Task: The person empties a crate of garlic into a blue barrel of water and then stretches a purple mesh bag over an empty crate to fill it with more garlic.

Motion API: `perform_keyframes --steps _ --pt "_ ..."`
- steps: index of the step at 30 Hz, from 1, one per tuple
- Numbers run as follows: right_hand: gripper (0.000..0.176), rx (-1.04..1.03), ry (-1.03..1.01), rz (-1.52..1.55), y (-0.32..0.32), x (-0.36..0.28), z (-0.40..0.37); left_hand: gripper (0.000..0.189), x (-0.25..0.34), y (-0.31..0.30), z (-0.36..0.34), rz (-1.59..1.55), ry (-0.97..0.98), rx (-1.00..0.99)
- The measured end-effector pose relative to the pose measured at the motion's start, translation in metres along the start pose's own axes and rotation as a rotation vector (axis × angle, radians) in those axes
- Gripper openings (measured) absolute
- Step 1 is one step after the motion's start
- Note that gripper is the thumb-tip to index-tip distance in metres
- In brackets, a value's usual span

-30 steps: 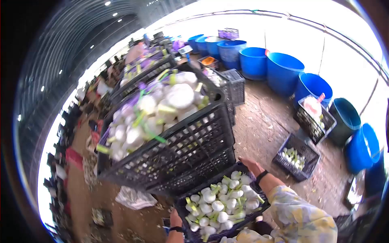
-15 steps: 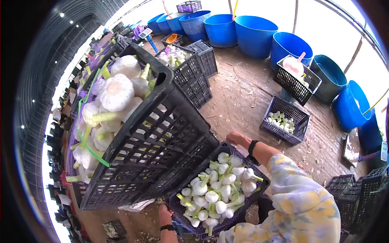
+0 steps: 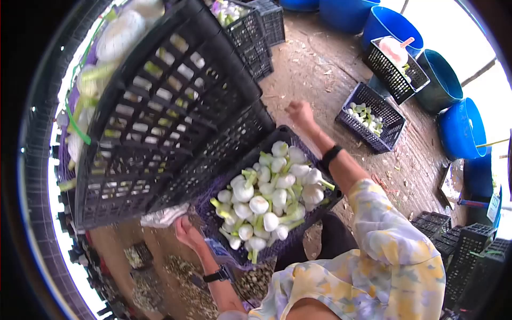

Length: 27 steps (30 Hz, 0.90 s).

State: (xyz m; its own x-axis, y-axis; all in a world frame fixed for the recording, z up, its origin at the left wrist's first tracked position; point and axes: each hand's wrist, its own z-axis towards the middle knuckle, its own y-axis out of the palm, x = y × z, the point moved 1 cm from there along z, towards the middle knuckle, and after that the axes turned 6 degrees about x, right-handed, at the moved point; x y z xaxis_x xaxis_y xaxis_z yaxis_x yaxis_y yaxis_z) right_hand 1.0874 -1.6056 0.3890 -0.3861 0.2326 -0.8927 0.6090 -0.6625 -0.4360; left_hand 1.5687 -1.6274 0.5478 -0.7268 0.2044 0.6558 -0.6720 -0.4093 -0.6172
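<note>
In the head view a black crate (image 3: 332, 205) heaped with white garlic bulbs (image 3: 259, 205) on short green stems stands before me. Purple netting (image 3: 205, 200) lies along its side. My right hand (image 3: 300, 113) is beyond the crate's far right corner, fingers curled in, with nothing visible in them and a gap to the rim. Off the crate's left side is my left hand (image 3: 186, 232), also curled closed and apart from the rim; I see nothing in it. A white bag (image 3: 164, 216) lies close to that hand.
Tall stacked black crates (image 3: 176, 120) full of garlic rise at the left, against the crate before me. A smaller crate (image 3: 392, 124) with some garlic sits on the floor at right. Blue tubs (image 3: 461, 128) line the far side. Garlic scraps (image 3: 184, 277) litter the floor below.
Both hands have moved away from the garlic crate, the right one outward and the left one further left. My view has tipped downward, so the crate appears higher.
</note>
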Motion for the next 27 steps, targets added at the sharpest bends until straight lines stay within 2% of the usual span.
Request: perform_keyframes --steps 1,3,4,6,7,9,10,11,13,14,15,17,18,19,20,21,22,23,25,27 --pt "0.024 -0.192 0.262 0.087 -0.007 0.014 0.017 0.022 -0.004 -0.007 0.0 -0.086 -0.37 -0.156" --pt "0.025 -0.467 0.444 0.032 -0.012 0.001 0.009 0.03 -0.067 -0.018 -0.003 -0.17 -0.262 -0.243" --pt "0.025 -0.471 0.441 0.031 -0.008 -0.004 0.002 0.03 -0.061 -0.012 -0.003 -0.17 -0.264 -0.239" --pt "0.026 -0.545 0.544 0.434 0.006 -0.01 -0.017 0.041 -0.033 0.017 0.0 -0.02 -0.28 -0.309" --pt "0.026 -0.549 0.542 0.433 0.01 0.001 -0.023 0.041 -0.038 0.033 -0.005 -0.02 -0.282 -0.305" --pt "0.015 -0.309 -0.435 0.059 0.023 0.042 -0.036 0.046 -0.062 0.068 -0.019 0.263 -0.058 -0.327" --pt "0.008 -0.282 -0.457 0.085 0.024 0.046 -0.039 0.046 -0.059 0.071 -0.021 0.264 -0.06 -0.328" --pt "0.008 -0.285 -0.455 0.085 0.024 0.044 -0.04 0.046 -0.051 0.07 -0.022 0.324 -0.071 -0.316" --pt "0.01 -0.142 -0.508 -0.001 0.023 0.036 -0.039 0.046 -0.034 0.069 -0.02 0.382 -0.08 -0.296" --pt "0.011 -0.108 -0.558 0.183 0.016 0.037 -0.041 0.048 -0.021 0.069 -0.022 0.379 -0.109 -0.326" --pt "0.011 -0.108 -0.56 0.184 0.025 0.048 -0.041 0.05 -0.014 0.068 -0.024 0.376 -0.139 -0.357" --pt "0.009 -0.215 -0.431 -0.074 0.046 0.066 -0.043 0.047 -0.024 0.063 -0.027 0.371 -0.183 -0.319" --pt "0.013 -0.328 -0.367 -0.13 0.03 0.048 -0.038 0.045 -0.028 0.062 -0.025 0.36 -0.132 -0.313" --pt "0.013 -0.328 -0.369 -0.129 0.013 0.03 -0.037 0.042 -0.033 0.062 -0.023 0.348 -0.08 -0.307" --pt "0.018 -0.379 0.125 0.157 -0.005 0.014 -0.038 0.042 -0.053 0.065 -0.02 0.348 -0.077 -0.307" --pt "0.022 -0.412 0.622 0.442 -0.014 0.007 -0.042 0.033 -0.083 0.071 -0.019 0.191 -0.178 -0.297" --pt "0.03 -0.499 0.609 0.333 -0.017 0.01 -0.032 0.029 -0.087 0.071 -0.016 0.112 -0.227 -0.293" --pt "0.03 -0.497 0.609 0.336 -0.016 0.007 -0.022 0.025 -0.091 0.072 -0.014 0.033 -0.275 -0.286" --pt "0.02 -0.837 0.346 -0.213 -0.011 0.0 0.002 0.016 -0.066 0.066 -0.009 -0.217 -0.506 -0.257" --pt "0.019 -0.996 -0.084 -0.358 0.009 0.003 0.013 0.017 -0.061 0.069 -0.008 -0.252 -0.516 -0.222"
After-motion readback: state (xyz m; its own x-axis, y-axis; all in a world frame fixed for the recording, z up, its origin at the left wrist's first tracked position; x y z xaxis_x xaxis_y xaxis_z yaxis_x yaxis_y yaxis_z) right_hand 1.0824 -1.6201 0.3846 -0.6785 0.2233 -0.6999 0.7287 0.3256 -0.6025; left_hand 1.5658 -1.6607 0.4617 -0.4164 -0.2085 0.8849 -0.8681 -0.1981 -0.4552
